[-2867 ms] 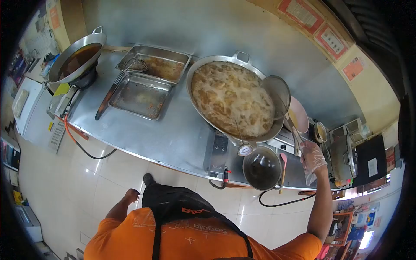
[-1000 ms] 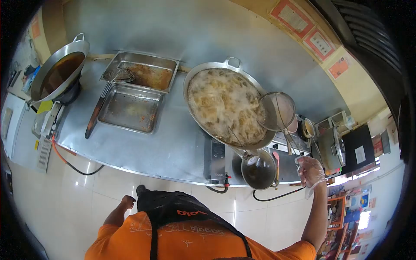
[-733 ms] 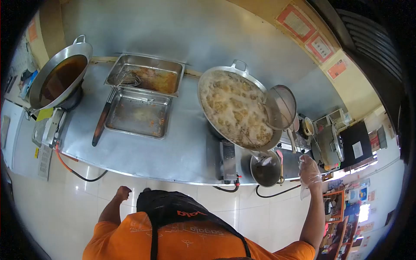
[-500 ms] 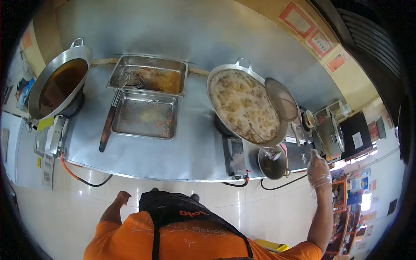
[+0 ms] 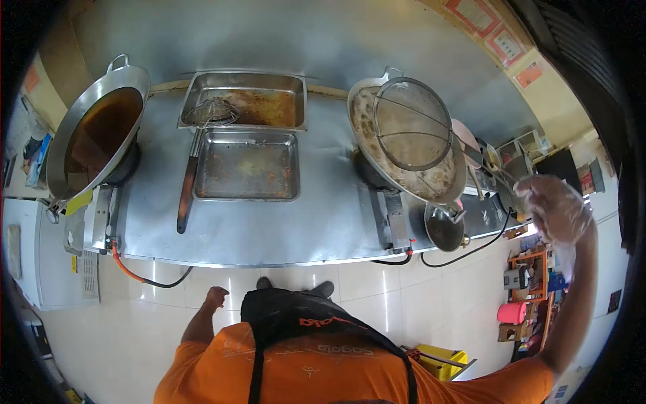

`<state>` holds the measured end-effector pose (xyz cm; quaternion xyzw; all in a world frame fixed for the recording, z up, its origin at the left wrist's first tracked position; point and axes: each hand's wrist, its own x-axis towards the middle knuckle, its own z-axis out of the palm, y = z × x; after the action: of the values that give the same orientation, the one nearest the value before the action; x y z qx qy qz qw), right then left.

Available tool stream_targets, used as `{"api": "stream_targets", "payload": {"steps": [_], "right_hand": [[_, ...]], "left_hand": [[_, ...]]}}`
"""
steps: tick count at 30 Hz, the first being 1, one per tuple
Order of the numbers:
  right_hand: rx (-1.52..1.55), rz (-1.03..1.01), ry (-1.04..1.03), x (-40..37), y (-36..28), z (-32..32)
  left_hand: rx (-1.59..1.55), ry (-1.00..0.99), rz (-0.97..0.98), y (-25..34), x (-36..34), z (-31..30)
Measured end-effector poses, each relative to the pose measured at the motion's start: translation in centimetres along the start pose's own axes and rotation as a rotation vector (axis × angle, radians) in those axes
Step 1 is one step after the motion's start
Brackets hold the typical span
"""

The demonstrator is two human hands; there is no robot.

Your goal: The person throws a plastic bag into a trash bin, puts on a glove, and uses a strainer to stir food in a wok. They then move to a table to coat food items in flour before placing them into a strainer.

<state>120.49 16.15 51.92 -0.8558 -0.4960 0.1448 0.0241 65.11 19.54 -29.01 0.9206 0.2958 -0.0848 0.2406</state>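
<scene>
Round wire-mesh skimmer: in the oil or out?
Out. The round wire-mesh skimmer hangs above the large steel wok, its ring overlapping the rim; gloved right hand holds the handle.

Orange shirt (image 5: pixel 316 370) under a black apron (image 5: pixel 296 320); dull silver counter (image 5: pixel 323 202); dark brown oil (image 5: pixel 94 135) at ten o'clock, tan froth (image 5: pixel 431 180) in the frying wok (image 5: pixel 352 111) at one, pink bucket (image 5: pixel 513 312) at four
</scene>
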Motion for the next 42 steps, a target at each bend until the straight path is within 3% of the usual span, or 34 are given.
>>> {"api": "stream_targets", "payload": {"steps": [2,3,5,6,9,11,13,14,17,18,21,24,26,28,31,32,34,36,39,42], "right_hand": [[-0.087,-0.029,-0.049,1.7,-1.2,-0.3],[-0.081,-0.022,-0.102,3.0,-1.6,-0.6],[-0.357,-0.122,-0.183,5.7,-2.6,-0.6],[-0.64,-0.23,-0.209,7.2,-3.5,0.1],[-1.105,-0.435,-0.374,9.8,-7.5,1.0],[-1.314,-0.549,-0.439,11.3,-8.7,1.3],[-1.558,-0.679,-0.426,13.2,-8.6,2.2],[-1.568,-0.654,-0.449,13.7,-9.0,2.7],[-1.528,-0.61,-0.479,14.7,-9.6,3.6],[-1.471,-0.612,-0.465,15.0,-9.4,3.6],[-1.418,-0.511,-0.455,16.3,-6.7,2.8],[-1.184,-0.332,-0.294,13.7,-5.4,1.4],[-0.955,-0.205,-0.199,10.9,-4.9,0.3],[-0.73,-0.066,-0.164,9.1,-3.5,-0.7],[-0.921,-0.521,-0.005,9.5,5.4,-1.5],[-0.981,-0.614,0.047,9.7,7.5,-1.4],[-1.095,-0.624,0.116,10.1,10.0,-0.7],[-0.814,-0.374,0.163,11.1,12.3,1.0],[-0.811,-0.266,0.264,14.5,18.7,3.6],[-0.721,-0.192,0.302,18.3,23.6,7.0]], "left_hand": [[-0.549,-0.03,-0.317,1.6,0.1,0.3],[-0.512,-0.089,-0.312,1.2,0.1,1.0],[-0.86,-0.065,-0.504,-0.5,0.2,6.3],[-1.239,-0.186,-0.994,2.6,0.6,1.1],[-0.535,-0.134,-0.338,0.7,-0.4,7.1],[-0.84,-0.077,-0.496,2.0,-1.1,6.0],[-0.749,-0.176,-0.494,3.8,-0.9,2.9],[-1.423,-0.263,-0.933,3.3,-0.4,3.4],[-0.26,-0.183,-0.265,4.1,-1.0,3.3],[-0.202,-0.242,-0.273,4.2,-0.8,3.2],[-0.125,-0.147,-0.219,3.0,-1.1,5.5],[-0.788,-0.17,-0.594,0.9,-1.4,8.5],[-0.802,-0.145,-0.516,-1.1,-1.5,10.7],[-0.4,-0.211,-0.457,0.8,-1.9,7.6],[-1.358,-0.129,-1.0,2.3,-1.5,3.7],[-0.774,-0.031,-0.442,-0.8,-1.3,9.2],[-1.038,-0.05,-0.804,1.6,0.0,5.5],[-1.224,-0.005,-1.006,5.2,1.9,1.1],[-0.6,-0.008,-0.533,7.1,4.0,-0.2],[0.012,-0.052,-0.184,8.8,6.6,-1.0]]}}
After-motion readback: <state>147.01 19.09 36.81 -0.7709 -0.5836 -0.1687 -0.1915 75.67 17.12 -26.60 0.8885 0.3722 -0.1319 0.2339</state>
